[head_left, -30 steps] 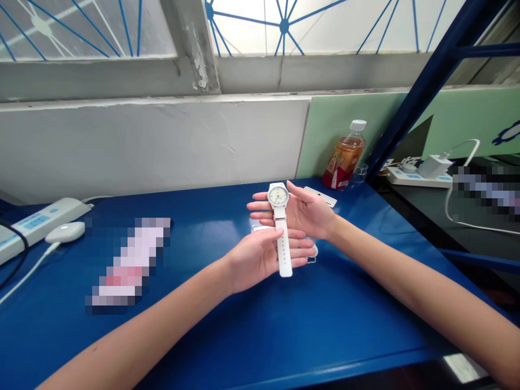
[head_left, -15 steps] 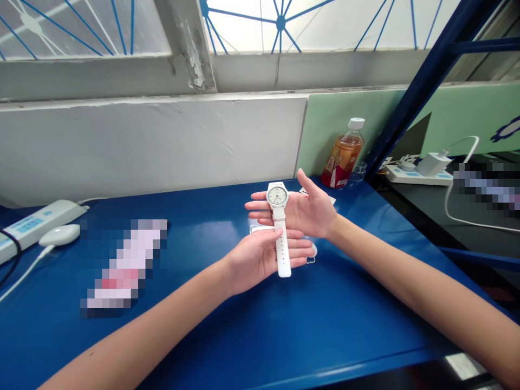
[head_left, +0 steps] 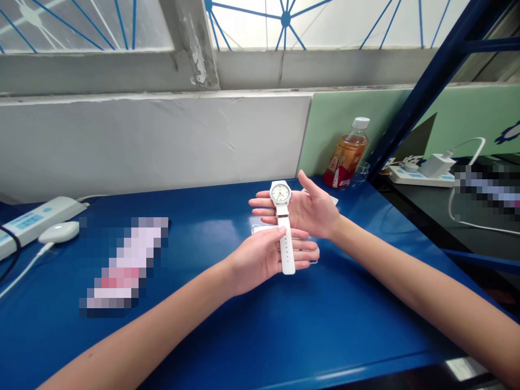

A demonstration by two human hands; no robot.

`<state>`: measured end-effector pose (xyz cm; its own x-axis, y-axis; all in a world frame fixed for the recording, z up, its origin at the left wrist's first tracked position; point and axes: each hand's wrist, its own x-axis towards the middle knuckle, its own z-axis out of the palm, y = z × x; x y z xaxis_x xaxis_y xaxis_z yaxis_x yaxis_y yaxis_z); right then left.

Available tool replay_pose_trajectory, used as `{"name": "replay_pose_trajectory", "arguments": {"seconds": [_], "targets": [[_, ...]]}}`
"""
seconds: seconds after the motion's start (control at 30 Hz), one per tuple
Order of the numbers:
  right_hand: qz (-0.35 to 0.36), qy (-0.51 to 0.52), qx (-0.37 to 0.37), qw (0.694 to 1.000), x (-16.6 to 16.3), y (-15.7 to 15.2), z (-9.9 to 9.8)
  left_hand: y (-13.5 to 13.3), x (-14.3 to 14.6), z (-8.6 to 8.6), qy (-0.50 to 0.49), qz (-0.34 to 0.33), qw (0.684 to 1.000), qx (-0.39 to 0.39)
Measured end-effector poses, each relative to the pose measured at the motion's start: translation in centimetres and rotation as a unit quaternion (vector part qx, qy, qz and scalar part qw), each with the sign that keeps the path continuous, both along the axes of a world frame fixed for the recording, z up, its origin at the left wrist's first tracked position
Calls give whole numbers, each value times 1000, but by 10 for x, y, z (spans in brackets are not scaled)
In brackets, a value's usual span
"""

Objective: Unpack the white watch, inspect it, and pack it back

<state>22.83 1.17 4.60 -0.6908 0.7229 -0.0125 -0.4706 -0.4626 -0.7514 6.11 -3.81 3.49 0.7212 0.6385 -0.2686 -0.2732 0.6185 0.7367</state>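
A white wristwatch point(head_left: 287, 249) with a pale round dial stretches across both hands, dial at the far end and strap toward me. My left hand point(head_left: 262, 257), palm up, pins the holed strap under its thumb against the fingers. Beyond it, my right hand point(head_left: 314, 214) lies palm up with fingers stretched out and thumb raised. The dial end is over those right fingers, apparently resting on them. Behind the left hand, a white thing point(head_left: 260, 229) shows only its edge. A small bead chain point(head_left: 314, 262) peeks out past the left fingertips.
A blue desk point(head_left: 325, 325) spreads below the hands. A capped drink bottle point(head_left: 345, 160) stands at the back right. On the left are a power strip point(head_left: 44, 219), a white oval device point(head_left: 60, 232) with a cable, and a pixelated item point(head_left: 130, 262). A blue post point(head_left: 422, 81) slants up at right.
The whole view has shifted slightly, so everything appears a little further right. Both hands and the watch keep nearly the same pose.
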Motion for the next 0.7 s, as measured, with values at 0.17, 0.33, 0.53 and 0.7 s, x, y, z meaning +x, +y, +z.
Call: {"name": "replay_pose_trajectory", "arguments": {"seconds": [0.17,0.33,0.53,0.7], "targets": [[-8,9,4,1000,-4,-2,0,-3,3,-1,14,50,999,-3],[-21,-23,8,999,-7,-2,-3,-2,3,-3,20,63,998,-15],[-77,-32,16,996,-7,4,-7,2,0,2,10,28,1000,2],[-101,-32,25,994,-6,4,-4,6,-3,6,4,9,1000,25]]}}
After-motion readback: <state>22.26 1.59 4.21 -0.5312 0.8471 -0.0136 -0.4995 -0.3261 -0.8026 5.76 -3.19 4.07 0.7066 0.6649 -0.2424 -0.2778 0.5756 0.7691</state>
